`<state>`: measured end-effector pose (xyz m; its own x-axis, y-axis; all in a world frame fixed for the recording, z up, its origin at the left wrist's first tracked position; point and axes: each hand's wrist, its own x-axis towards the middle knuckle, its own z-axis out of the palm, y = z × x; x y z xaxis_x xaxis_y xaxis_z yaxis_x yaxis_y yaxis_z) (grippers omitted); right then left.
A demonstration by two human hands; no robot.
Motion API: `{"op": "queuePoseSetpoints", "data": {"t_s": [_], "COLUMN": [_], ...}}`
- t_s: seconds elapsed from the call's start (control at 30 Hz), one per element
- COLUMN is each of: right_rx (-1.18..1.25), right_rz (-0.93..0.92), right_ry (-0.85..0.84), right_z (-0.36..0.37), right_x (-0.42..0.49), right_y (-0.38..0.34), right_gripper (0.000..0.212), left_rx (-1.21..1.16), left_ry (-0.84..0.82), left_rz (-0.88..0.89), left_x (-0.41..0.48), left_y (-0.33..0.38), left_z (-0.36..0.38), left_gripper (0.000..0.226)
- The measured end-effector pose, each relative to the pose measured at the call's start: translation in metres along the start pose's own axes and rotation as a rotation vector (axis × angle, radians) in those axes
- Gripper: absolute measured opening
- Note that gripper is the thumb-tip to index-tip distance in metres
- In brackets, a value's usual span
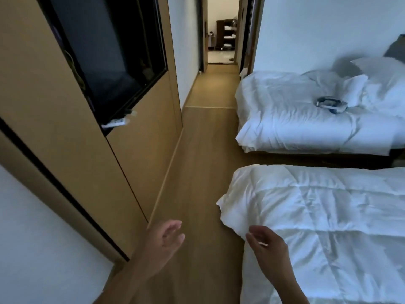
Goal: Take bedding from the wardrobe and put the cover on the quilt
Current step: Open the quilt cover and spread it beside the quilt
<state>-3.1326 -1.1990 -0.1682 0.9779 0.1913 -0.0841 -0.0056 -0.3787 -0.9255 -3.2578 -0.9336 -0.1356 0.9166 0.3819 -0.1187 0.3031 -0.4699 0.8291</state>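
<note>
Tan wood-panel wall [65,132] with dark recessed screen [105,58] at left; no wardrobe identifiable. Left hand [163,244] over light wooden floor [197,172], fingers loosely spread, empty. Right hand [266,244] at near bed's foot corner, fingers slack, touching white stitched quilt [328,216]; grip unclear.
</note>
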Motion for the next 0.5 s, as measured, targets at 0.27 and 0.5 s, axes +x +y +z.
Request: {"op": "queuePoseSetpoints", "data": {"t_s": [0.27, 0.5], "right_rx": [0.034, 0.026], "right_rz": [0.008, 0.03], "right_ry": [0.099, 0.238], "right_z": [0.06, 0.077], "right_x": [0.138, 0.32], "right_y": [-0.056, -0.05], "right_gripper": [0.013, 0.015], "left_rx": [-0.111, -0.016], "left_ry": [-0.066, -0.221], "left_rz": [0.023, 0.08], "left_x": [0.197, 0.416], "left_y": [-0.012, -0.011], "left_z": [-0.055, -0.033], "left_gripper": [0.021, 0.021]}}
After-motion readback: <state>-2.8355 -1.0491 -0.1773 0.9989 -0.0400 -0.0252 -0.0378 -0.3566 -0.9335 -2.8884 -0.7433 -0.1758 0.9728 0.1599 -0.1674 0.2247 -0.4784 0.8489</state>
